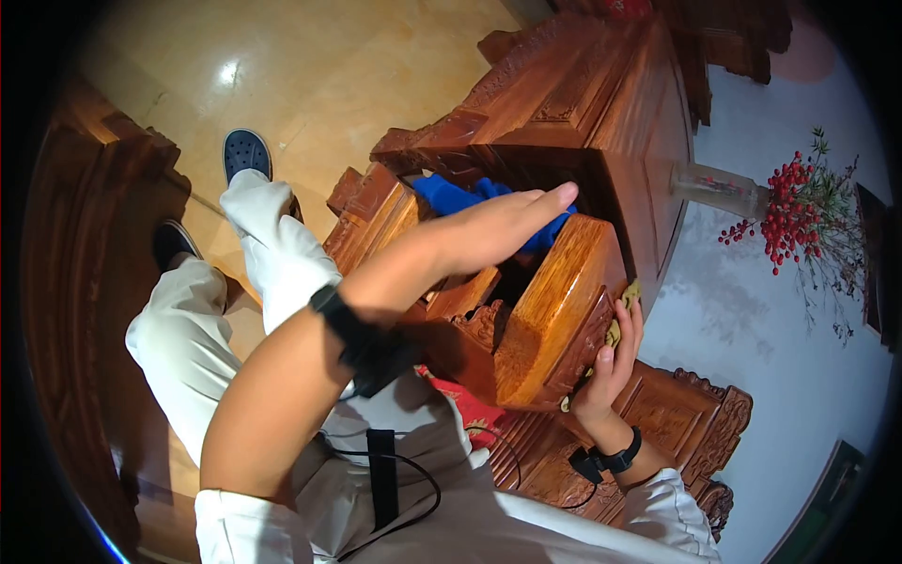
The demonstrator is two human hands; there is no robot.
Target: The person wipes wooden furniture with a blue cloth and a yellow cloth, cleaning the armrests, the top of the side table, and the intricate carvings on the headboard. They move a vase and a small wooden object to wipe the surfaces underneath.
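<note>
My left hand reaches across a wooden piece with a thick, glossy, angular top. It presses on a blue cloth, which shows on both sides of the hand; most of its fingers are hidden. At the outer carved side of the same piece is my right hand, its fingers bent over a yellowish cloth that lies against the wood. A dark opening shows between the glossy top and my left forearm.
A wooden cabinet stands beyond the hands, with a glass vase of red berries. Carved furniture is at the lower right, and more at the left. Red fabric lies near my lap.
</note>
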